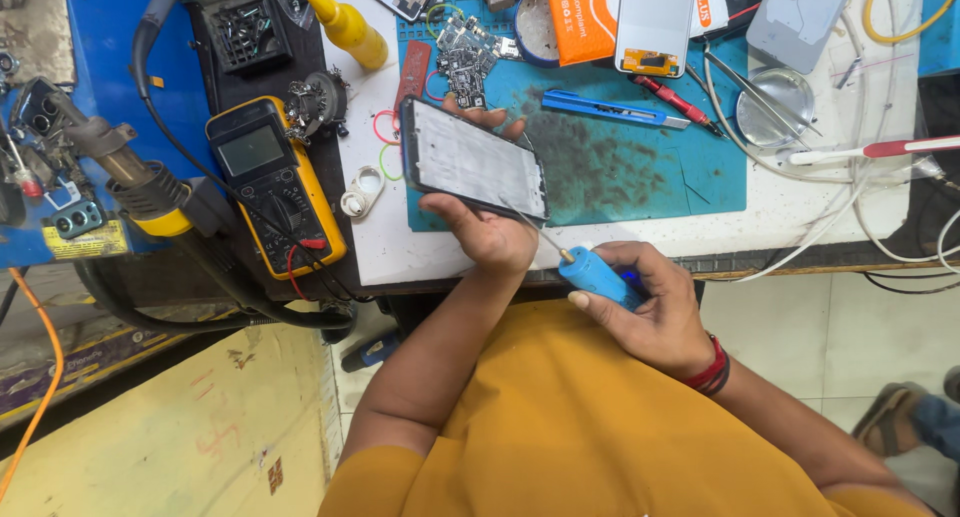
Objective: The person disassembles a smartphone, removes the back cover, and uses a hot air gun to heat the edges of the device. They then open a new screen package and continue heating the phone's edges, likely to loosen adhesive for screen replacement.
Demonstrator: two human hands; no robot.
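My left hand [487, 229] grips a phone frame with a pale inner panel [472, 158], holding it tilted above the front edge of the teal work mat [640, 167]. My right hand [650, 307] is closed around a blue electric screwdriver [598, 277]. Its thin metal bit [530, 229] points up and left and meets the lower right edge of the phone. Both hands are close together over the bench's front edge, above my orange shirt.
A yellow multimeter [275, 182] and a hot-air handle [130, 172] lie at left. A yellow squeeze bottle [347, 27], circuit boards [462, 57], a blue knife [610, 108], a red screwdriver [675, 99], tweezers [760, 92], a metal dish [775, 102] and cables [880, 217] crowd the bench.
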